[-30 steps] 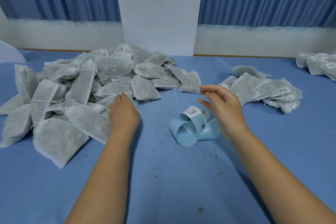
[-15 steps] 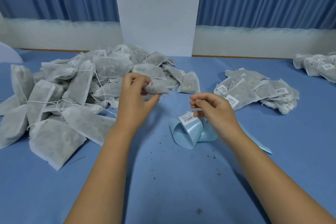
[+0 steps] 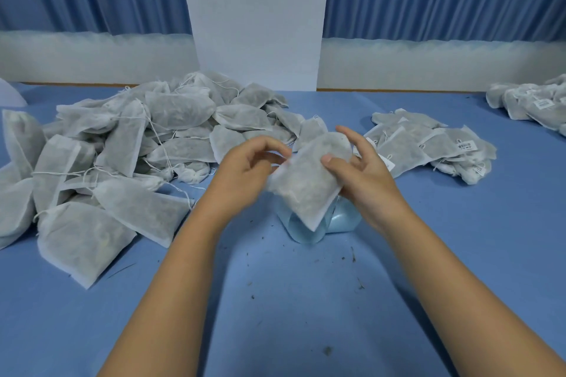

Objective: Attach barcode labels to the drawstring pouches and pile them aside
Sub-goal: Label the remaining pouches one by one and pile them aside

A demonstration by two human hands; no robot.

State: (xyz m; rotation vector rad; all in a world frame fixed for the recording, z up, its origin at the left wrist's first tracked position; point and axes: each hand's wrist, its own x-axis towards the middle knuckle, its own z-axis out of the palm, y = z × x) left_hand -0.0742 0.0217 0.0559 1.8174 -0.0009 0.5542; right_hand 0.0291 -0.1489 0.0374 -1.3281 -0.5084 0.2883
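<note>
I hold one grey-white drawstring pouch (image 3: 307, 190) tilted above the table's middle, its lower corner pointing down. My right hand (image 3: 366, 176) grips its right side, thumb on the front and fingers behind. My left hand (image 3: 245, 170) has its fingers curled at the pouch's upper left edge. Directly under the pouch lies a curled light-blue label strip (image 3: 306, 231), mostly hidden by it. No label shows on the held pouch's visible face.
A large heap of unlabelled pouches (image 3: 122, 156) with loose strings fills the left of the blue table (image 3: 291, 300). A smaller pile of labelled pouches (image 3: 428, 147) lies at the right, another pile (image 3: 533, 104) at the far right. Dark crumbs dot the cloth.
My left hand lifted a pouch from the heap and carried it to the middle. My right hand left the label strip, rose and took hold of the pouch's right side.
</note>
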